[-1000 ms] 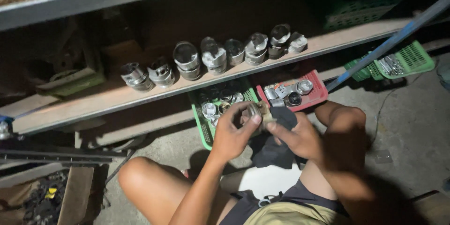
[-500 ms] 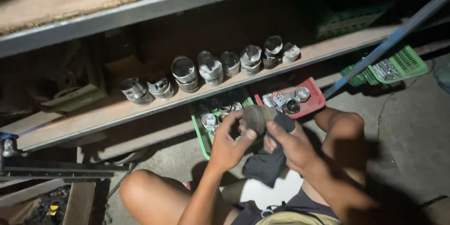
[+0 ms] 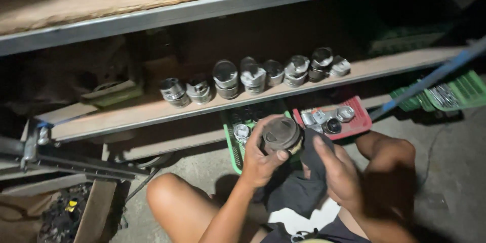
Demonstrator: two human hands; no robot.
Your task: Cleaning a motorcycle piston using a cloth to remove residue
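Concrete floor (image 3: 445, 172): grey, rough, dimly lit. Lower wooden shelf (image 3: 126, 116): long plank, running slightly uphill to the right, carrying a row of metal pistons (image 3: 253, 76). Upper shelf (image 3: 167, 12): metal-edged board above, brighter. Recess between the 2 shelves: dark. Blue pole (image 3: 430, 76): slanted at right. Metal bars (image 3: 71, 164): lower left, just above a box of scrap (image 3: 63, 217).

A low wooden shelf board (image 3: 131, 114) carries a row of metal pistons (image 3: 253, 75) along its middle. Below its front edge sit a green tray (image 3: 231, 144) and, to the right, a red tray (image 3: 357, 116) holding small metal parts. Farther right of the board lies a green basket (image 3: 463, 91), crossed by a blue bar (image 3: 430, 76).
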